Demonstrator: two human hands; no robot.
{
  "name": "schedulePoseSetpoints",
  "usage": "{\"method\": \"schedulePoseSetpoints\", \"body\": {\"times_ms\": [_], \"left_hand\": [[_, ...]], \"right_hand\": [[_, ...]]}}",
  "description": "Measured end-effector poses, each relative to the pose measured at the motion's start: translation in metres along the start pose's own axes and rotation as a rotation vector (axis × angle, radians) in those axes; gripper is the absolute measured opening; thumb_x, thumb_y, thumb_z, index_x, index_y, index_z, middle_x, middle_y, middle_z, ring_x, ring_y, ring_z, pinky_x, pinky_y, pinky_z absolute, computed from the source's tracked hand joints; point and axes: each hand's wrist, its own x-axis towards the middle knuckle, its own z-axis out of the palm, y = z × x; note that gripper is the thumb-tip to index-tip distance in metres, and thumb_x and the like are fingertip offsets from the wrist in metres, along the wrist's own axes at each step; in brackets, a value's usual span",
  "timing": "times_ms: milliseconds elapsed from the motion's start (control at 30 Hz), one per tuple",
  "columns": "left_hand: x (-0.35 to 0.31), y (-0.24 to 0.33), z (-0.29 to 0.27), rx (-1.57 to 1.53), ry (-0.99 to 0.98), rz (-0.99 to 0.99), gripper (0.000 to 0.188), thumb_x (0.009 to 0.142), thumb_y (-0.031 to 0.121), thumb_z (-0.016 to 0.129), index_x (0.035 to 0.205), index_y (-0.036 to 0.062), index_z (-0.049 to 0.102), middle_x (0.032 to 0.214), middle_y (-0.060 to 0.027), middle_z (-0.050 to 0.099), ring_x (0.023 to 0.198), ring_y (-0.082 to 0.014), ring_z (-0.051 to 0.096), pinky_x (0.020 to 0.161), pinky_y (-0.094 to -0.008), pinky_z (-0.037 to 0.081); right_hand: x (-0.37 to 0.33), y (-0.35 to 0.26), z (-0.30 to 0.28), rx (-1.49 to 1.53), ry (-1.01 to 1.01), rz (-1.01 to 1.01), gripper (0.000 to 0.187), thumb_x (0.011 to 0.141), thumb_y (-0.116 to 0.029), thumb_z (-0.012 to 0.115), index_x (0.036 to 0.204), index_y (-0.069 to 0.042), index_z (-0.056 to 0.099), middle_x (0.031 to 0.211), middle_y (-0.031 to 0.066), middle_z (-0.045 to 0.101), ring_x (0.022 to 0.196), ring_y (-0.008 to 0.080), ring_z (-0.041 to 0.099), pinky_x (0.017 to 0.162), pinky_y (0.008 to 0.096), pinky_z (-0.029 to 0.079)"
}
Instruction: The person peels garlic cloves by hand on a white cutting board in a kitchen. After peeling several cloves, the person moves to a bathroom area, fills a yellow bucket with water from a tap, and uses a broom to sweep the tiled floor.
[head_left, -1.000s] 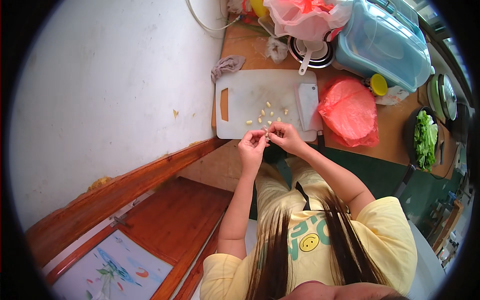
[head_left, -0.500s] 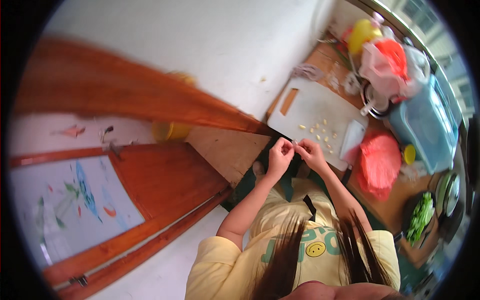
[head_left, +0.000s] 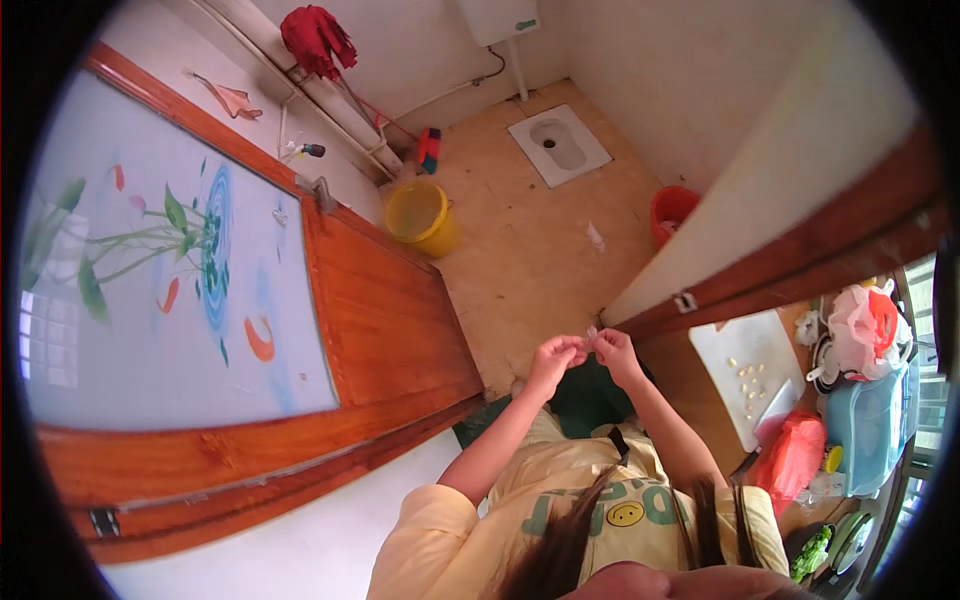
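Observation:
My left hand (head_left: 553, 363) and my right hand (head_left: 618, 354) are held together in front of my body, over the doorway floor. The fingers of both are pinched, tips almost meeting. A small pale, papery bit (head_left: 591, 333) sticks up at the fingertips of my right hand; it looks like garlic skin. What my left fingers pinch is too small to make out. To the right, a white cutting board (head_left: 712, 352) carries several peeled garlic cloves (head_left: 748, 380). On the board's near right corner lies a flat, pale cleaver-like blade (head_left: 778, 408).
An open wooden door (head_left: 400, 305) stands at left, a door frame (head_left: 800, 240) at right. Beyond are a yellow bucket (head_left: 440, 235), a squat toilet (head_left: 540, 160) and a red bucket (head_left: 670, 215). A red plastic bag (head_left: 795, 455) and blue basket (head_left: 865, 430) sit beside the board.
My view has swung left, from the counter to the bathroom doorway. My hands, still pinched together, have moved away from the board's edge to over the doorway. The pale bit shows more clearly.

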Motion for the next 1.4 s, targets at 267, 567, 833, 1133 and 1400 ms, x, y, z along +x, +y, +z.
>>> {"method": "schedulePoseSetpoints", "body": {"times_ms": [267,567,833,1133,1400], "left_hand": [[0.100,0.140,-0.172,0.335,0.366,0.352,0.011,0.084,0.005,0.050,0.093,0.0023,0.056,0.083,-0.0016,0.056,0.073,-0.0092,0.054,0.062,-0.0205,0.042],[0.274,0.368,-0.303,1.142,0.840,0.874,0.033,0.075,0.015,0.058,0.104,0.0001,0.049,0.103,-0.0184,0.047,0.097,-0.0340,0.046,0.083,-0.0401,0.038],[0.406,0.533,-0.516,1.608,1.249,0.396,0.062,0.079,0.038,0.054,0.128,0.0055,0.034,0.127,-0.0254,0.034,0.119,-0.0380,0.032,0.098,-0.0426,0.029],[0.452,0.581,-0.598,2.177,0.969,0.108,0.039,0.086,0.040,0.042,0.090,0.0036,0.056,0.088,-0.0129,0.059,0.095,-0.0297,0.051,0.076,-0.0376,0.043],[0.464,0.609,-0.634,2.148,1.039,-0.024,0.048,0.087,0.043,0.039,0.068,0.0053,0.060,0.067,-0.0128,0.060,0.066,-0.0283,0.058,0.055,-0.0383,0.046]], "right_hand": [[0.105,-0.048,0.136,0.339,-0.007,0.080,0.013,0.079,-0.010,0.054,0.067,-0.005,0.052,0.056,-0.0003,0.046,0.047,0.0069,0.041,0.042,0.0197,0.028],[0.237,-0.072,0.165,0.496,0.026,0.143,0.009,0.081,-0.012,0.049,0.079,-0.003,0.051,0.068,0.0058,0.054,0.054,0.0118,0.048,0.046,0.0213,0.039],[0.435,-0.095,0.183,0.364,0.009,0.237,0.010,0.082,-0.011,0.049,0.079,-0.002,0.052,0.068,0.0053,0.055,0.055,0.0108,0.050,0.048,0.0216,0.041],[0.707,-0.185,0.148,-0.154,0.142,0.059,0.016,0.074,-0.014,0.062,0.069,-0.004,0.050,0.059,0.0019,0.048,0.051,0.0108,0.043,0.046,0.0249,0.034],[0.910,-0.241,0.187,0.087,0.376,0.018,0.005,0.076,-0.002,0.051,0.081,0.000,0.051,0.068,0.0057,0.052,0.061,0.0145,0.050,0.049,0.0233,0.038]]}}
